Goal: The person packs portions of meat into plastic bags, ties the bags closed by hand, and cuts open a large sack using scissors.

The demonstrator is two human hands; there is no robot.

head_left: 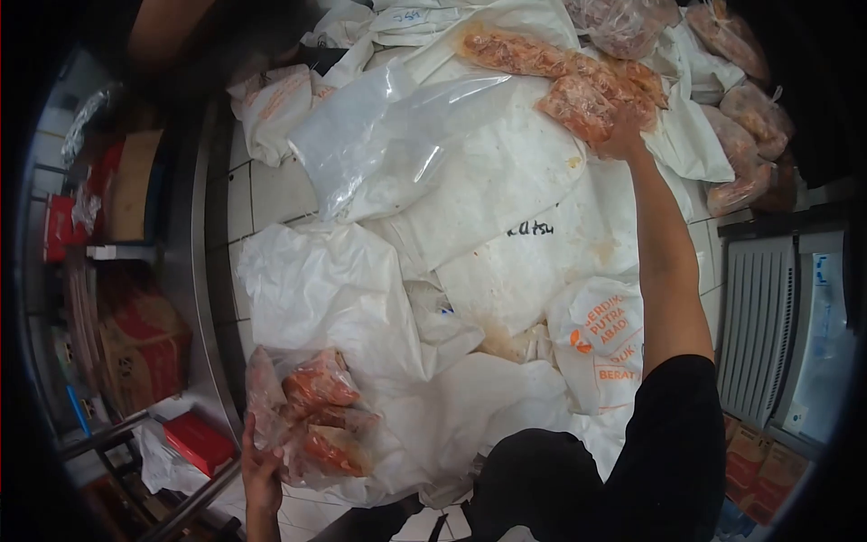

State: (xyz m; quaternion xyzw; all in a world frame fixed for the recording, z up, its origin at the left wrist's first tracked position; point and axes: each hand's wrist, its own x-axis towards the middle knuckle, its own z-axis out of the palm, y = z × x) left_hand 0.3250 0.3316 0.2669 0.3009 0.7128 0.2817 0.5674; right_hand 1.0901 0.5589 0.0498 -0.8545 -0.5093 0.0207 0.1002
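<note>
At the lower left, my left hand (262,470) grips the near left edge of a clear plastic bag (316,415) with reddish-orange meat pieces inside. My right arm stretches far forward, and my right hand (623,140) touches the near side of an orange meat heap (578,104) at the upper right. Its fingers blend into the meat and cannot be made out. White plastic sacks (488,217) lie beneath, some printed or marked. An unfilled clear plastic bag (388,135) is spread over them left of the meat heap.
Several clear bags of meat (759,117) lie at the upper right. Metal shelving with boxes (144,343) runs along the left. A grey slatted panel (754,325) stands at the right. Part of another person's arm (167,32) shows at the upper left.
</note>
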